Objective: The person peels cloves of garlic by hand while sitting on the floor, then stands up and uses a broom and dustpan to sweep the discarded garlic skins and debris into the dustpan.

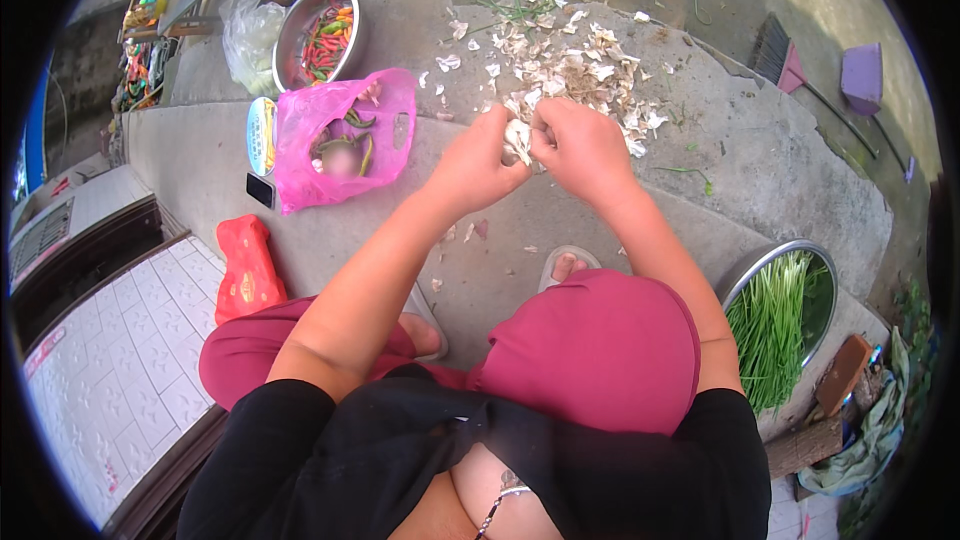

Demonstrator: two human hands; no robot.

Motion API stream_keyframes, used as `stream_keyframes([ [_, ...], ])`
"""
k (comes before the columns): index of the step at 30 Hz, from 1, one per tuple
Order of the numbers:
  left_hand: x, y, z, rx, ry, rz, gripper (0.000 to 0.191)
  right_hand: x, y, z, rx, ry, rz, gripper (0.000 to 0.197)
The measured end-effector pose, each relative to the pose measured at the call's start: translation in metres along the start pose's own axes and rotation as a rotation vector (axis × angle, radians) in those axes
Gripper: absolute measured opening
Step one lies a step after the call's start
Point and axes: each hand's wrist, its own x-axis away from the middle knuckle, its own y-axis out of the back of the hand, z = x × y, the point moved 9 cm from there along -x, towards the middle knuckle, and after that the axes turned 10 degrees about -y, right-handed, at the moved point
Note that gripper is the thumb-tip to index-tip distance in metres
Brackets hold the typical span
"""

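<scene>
A whitish garlic bulb (517, 139) is between my two hands. My left hand (480, 161) grips it from the left with thumb and fingers. The curled fingers of my right hand (581, 150) pinch its right side. Beyond my hands, loose garlic skins (577, 64) lie scattered in a heap on the concrete. To the left, a pink plastic bag (300, 116) lies partly open, with green peppers (365, 154) and some garlic inside.
A steel bowl (281, 52) of red, orange and green chillies stands at upper left, beside a clear plastic bag (251, 37). A phone (259, 190) and a red packet (249, 266) lie left. Right are a bowl (832, 292) of green stalks, a broom (787, 64) and a purple dustpan (861, 79).
</scene>
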Motion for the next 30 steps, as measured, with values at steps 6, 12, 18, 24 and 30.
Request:
stream_keyframes([
  [6, -0.003, -0.002, -0.006, 0.165, -0.063, 0.041, 0.053, -0.01, -0.014, -0.048, -0.14, -0.224, 0.087, 0.012],
  [12, -0.003, -0.009, 0.001, 0.288, -0.11, 0.09, 0.056, -0.011, -0.025, -0.055, -0.035, -0.226, 0.006, 0.011],
  [18, -0.001, -0.005, 0.005, 0.266, -0.007, 0.065, 0.059, -0.005, -0.002, -0.053, -0.077, -0.051, -0.165, 0.011],
  [24, -0.001, -0.005, 0.008, 0.151, 0.024, 0.036, 0.06, 0.007, 0.002, 0.001, -0.097, 0.048, 0.022, 0.009],
  [30, -0.005, -0.005, 0.003, 0.041, -0.028, 0.029, 0.056, 0.01, -0.002, 0.018, 0.111, 0.182, -0.101, 0.006],
])
